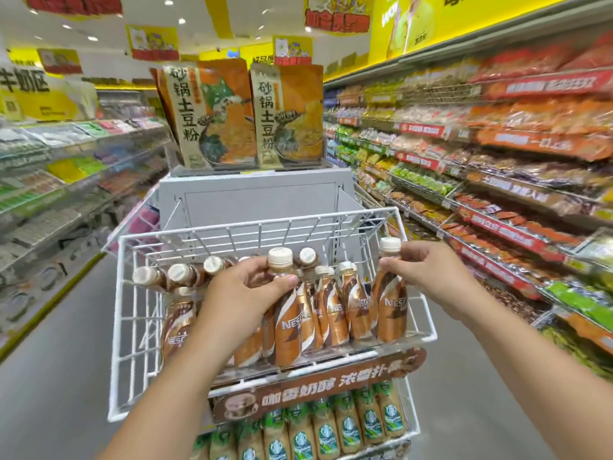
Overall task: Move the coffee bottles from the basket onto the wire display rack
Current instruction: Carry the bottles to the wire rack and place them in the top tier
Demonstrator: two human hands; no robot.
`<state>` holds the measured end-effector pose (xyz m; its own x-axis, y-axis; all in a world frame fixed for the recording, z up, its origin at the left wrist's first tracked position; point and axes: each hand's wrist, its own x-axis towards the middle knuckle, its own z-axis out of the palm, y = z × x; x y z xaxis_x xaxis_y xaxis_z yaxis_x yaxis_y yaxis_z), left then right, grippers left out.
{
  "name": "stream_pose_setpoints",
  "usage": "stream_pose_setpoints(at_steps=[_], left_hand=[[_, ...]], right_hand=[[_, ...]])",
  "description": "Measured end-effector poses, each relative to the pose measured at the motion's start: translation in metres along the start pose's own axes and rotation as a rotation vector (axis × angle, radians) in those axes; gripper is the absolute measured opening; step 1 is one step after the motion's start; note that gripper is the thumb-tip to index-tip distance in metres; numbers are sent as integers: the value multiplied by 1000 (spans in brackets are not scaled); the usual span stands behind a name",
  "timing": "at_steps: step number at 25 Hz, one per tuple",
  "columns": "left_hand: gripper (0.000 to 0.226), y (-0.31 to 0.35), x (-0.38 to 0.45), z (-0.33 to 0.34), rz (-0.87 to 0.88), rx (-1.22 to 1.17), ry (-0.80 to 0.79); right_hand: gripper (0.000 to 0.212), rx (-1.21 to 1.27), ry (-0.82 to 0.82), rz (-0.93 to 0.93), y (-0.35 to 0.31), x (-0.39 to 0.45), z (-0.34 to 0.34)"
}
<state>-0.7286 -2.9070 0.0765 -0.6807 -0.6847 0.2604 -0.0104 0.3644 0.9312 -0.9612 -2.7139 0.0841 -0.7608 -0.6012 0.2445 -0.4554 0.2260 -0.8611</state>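
Note:
A white wire display rack (126, 293) stands in front of me with several brown and orange coffee bottles in it. My left hand (238, 293) grips the neck of one upright bottle (285, 327) near the middle of the front row. My right hand (421, 270) holds the neck of another upright bottle (391, 303) at the rack's right end. More bottles (179, 273) lie on their sides at the back left. No basket is in view.
A lower tier holds a row of green-labelled coffee bottles (331, 426) behind a brown sign (315, 390). Two large snack bags (245, 117) stand on top of the grey stand. Stocked shelves line the aisle on the left (56, 180) and right (497, 167).

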Motion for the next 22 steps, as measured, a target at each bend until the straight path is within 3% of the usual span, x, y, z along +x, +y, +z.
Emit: stream_pose_setpoints(at_steps=[2, 5, 14, 22], left_hand=[[24, -5, 12, 3, 1, -15, -17], [26, -14, 22, 11, -19, -37, -30], [24, -28, 32, 24, -61, -48, -54], [27, -31, 33, 21, -71, -79, -56]], right_hand=[[29, -58, 14, 48, 4, 15, 7], [21, -170, 5, 107, 11, 36, 17], [42, -480, 27, 253, 39, 95, 51], [27, -575, 36, 374, 63, 110, 77]])
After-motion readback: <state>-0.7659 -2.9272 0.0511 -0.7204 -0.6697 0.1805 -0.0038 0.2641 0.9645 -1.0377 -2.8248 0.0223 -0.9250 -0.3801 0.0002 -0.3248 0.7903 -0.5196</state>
